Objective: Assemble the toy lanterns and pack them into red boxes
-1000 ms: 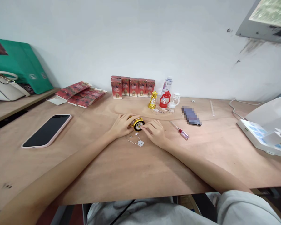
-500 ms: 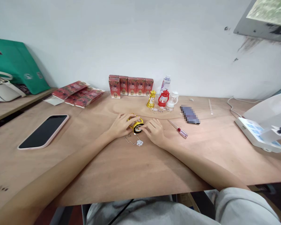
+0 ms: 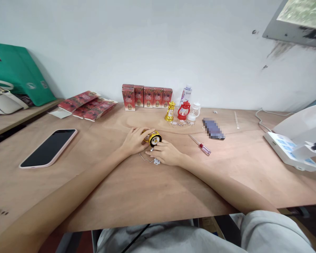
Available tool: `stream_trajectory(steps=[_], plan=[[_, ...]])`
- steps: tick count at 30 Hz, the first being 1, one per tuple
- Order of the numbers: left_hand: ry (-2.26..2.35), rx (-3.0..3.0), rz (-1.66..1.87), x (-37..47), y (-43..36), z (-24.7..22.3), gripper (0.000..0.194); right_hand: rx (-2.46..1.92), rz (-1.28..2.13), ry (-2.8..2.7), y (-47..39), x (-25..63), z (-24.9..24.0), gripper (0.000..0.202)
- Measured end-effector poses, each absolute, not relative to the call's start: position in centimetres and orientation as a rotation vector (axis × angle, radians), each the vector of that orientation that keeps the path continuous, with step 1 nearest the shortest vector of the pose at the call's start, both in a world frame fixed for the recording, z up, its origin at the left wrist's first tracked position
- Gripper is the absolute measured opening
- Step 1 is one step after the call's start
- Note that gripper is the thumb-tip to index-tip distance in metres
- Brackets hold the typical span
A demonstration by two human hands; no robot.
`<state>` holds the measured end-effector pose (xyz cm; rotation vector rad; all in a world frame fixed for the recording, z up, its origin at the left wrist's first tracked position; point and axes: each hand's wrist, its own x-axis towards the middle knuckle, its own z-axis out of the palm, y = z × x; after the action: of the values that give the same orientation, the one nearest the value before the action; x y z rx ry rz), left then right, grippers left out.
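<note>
A small gold lantern (image 3: 153, 135) lies tipped on its side, its round black-rimmed base facing me. My left hand (image 3: 133, 141) is closed around the lantern's body from the left. Inside the base, white and metallic parts show, too small to make out. My right hand (image 3: 168, 153) rests just below and right of the base, fingers stretched left and apart. Close to its fingertips is a tiny white piece (image 3: 152, 149). Beneath the fingers, a bent thin wire (image 3: 145, 159) and a white flat part (image 3: 157, 161) lie on the table, partly covered.
A screwdriver (image 3: 201, 144) and a blurred dark phone (image 3: 213, 129) lie to the right. Gold (image 3: 170, 111), red (image 3: 183, 111) and white lanterns (image 3: 194, 112) stand behind, near a bottle (image 3: 186, 93) and red boxes (image 3: 149, 97). A pink-cased phone (image 3: 49, 148) lies left.
My right hand has moved down from the lantern's base towards the small parts on the table, and its fingers have stretched out. The lantern's base has turned slightly in my left hand.
</note>
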<state>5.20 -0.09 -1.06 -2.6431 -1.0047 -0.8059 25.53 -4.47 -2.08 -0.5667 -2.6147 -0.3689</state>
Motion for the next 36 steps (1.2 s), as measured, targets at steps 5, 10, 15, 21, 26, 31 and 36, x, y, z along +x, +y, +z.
stream_trajectory(steps=[5,10,15,21,26,31,36], plan=[[-1.118,-2.594,-0.812,5.2,-0.1,-1.0,0.051,-0.607,-0.319,-2.591,-4.8,25.5,-1.8,0.028],[-1.148,-2.583,-0.818,5.1,0.0,-0.9,0.05,-0.64,-0.28,-2.514,-4.9,25.7,-1.5,0.03],[-1.156,-2.581,-0.806,5.1,-0.1,-1.0,0.051,-0.659,-0.234,-2.504,-4.8,25.6,-1.8,0.026],[-1.156,-2.581,-0.786,5.2,-0.2,-0.8,0.052,-0.618,-0.274,-2.498,-4.7,25.6,-1.8,0.026],[-1.144,-2.592,-0.784,5.2,-0.2,-0.8,0.052,-0.631,-0.476,-2.302,-4.9,25.6,-1.8,0.024],[-1.092,-2.66,-0.778,5.2,-0.1,-0.8,0.05,-0.814,-0.522,-2.048,-4.9,26.3,-1.9,0.019],[-1.023,-2.697,-0.786,5.2,-0.2,-0.8,0.049,-0.881,-0.409,-2.092,-4.7,26.9,-1.7,0.022]])
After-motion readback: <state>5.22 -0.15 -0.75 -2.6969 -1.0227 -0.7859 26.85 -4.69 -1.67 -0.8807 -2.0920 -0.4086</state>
